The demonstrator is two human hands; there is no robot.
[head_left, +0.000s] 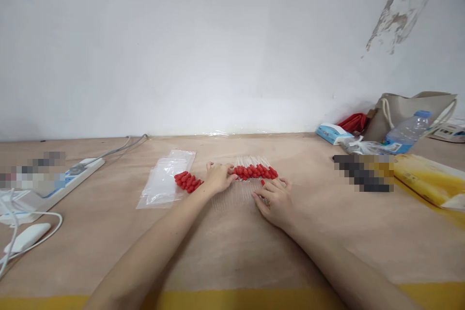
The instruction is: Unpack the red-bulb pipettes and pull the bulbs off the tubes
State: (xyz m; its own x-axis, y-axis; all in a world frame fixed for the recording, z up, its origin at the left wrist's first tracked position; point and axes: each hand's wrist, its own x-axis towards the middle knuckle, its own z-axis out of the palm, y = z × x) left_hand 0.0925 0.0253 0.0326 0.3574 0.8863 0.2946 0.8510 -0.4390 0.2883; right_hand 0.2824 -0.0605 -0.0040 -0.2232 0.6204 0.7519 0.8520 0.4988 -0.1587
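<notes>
A row of droppers with red bulbs [254,171] and thin clear stems [232,196] lies on the table before me. My left hand [218,177] rests at the row's left end, fingers apart and touching the nearest bulbs. At the near right side, my right hand [275,202] has its thumb and fingers closed around a single dropper, whose red bulb [262,182] shows by the index finger. Left of my left hand, a smaller group of red bulbs [187,181] lies partly over clear plastic bags [160,181]; my forearm hides part of it.
A white power strip [78,178] with cables and a white adapter [28,237] lie at the left. On the right are a tissue pack [332,133], a water bottle [410,131], a grey bag [414,106] and a yellow package [428,181]. A wall [218,58] borders the table's back.
</notes>
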